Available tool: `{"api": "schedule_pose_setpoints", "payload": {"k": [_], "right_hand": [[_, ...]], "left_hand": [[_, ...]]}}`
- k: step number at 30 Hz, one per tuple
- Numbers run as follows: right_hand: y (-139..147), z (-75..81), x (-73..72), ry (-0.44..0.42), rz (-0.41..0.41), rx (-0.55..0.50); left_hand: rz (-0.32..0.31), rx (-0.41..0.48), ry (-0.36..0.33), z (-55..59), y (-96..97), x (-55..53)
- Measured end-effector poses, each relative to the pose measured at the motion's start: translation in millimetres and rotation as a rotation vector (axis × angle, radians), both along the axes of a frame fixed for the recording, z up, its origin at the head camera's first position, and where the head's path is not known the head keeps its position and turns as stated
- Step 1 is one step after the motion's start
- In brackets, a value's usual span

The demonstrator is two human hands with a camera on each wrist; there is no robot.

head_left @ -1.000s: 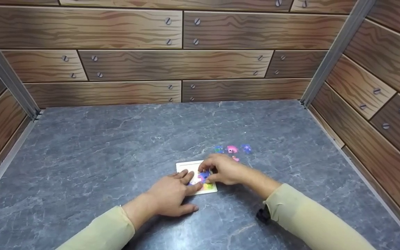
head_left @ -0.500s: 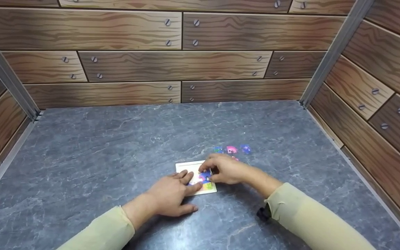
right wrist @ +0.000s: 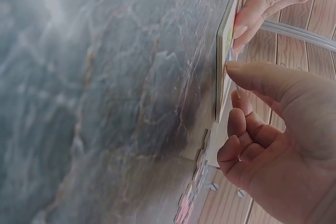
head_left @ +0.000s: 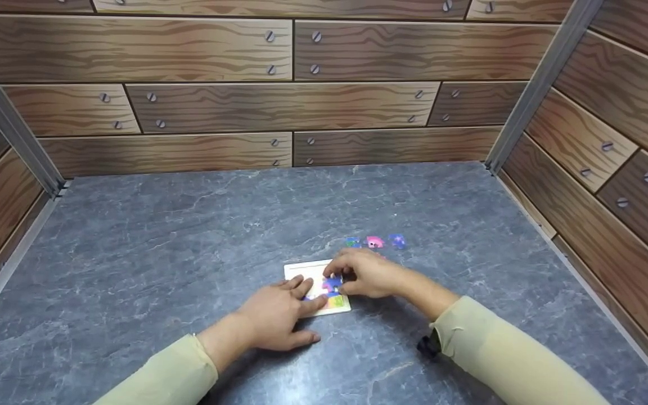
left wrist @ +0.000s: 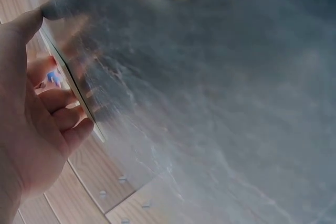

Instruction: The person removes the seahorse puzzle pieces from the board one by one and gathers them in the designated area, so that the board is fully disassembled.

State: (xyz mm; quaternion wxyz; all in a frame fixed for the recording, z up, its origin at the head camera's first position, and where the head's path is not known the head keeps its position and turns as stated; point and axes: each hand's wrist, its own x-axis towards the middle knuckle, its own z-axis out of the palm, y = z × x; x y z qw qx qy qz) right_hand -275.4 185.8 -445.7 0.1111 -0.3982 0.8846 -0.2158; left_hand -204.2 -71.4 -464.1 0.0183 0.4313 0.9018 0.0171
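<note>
A small white-framed jigsaw puzzle board [head_left: 300, 269] lies on the grey marbled table in the head view. My left hand [head_left: 276, 316] rests on its left part with the fingers spread straight; the thumb lies off the near edge. Over the right half of the board, my right hand [head_left: 373, 274] pinches a blue puzzle piece [head_left: 332, 283] between thumb and forefinger. The right wrist view shows a thin piece edge-on [right wrist: 239, 92] between those fingertips. A yellow-green fitted part [head_left: 336, 302] shows at the board's lower right. My left hand hides much of the board's lower left.
Beyond my right hand lie loose puzzle pieces: a blue-green one [head_left: 352, 242], a pink one with an eye [head_left: 374, 242] and a blue one [head_left: 397, 241]. Wood-patterned walls [head_left: 211, 107] enclose the table [head_left: 178, 236] at the back and sides.
The blue piece under my right fingertips shifts and turns slightly on the board. My left hand stays in place; a pink piece behind the right hand is now mostly covered.
</note>
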Motion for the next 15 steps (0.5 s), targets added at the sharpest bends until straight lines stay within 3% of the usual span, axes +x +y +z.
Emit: {"api": "schedule_pose_setpoints", "payload": {"k": [15], "right_hand": [[11, 8.4, -3.2, -0.008, -0.029, -0.098]], "left_hand": [[-0.007, 0.026, 0.01, -0.9, -0.9, 0.3]]}}
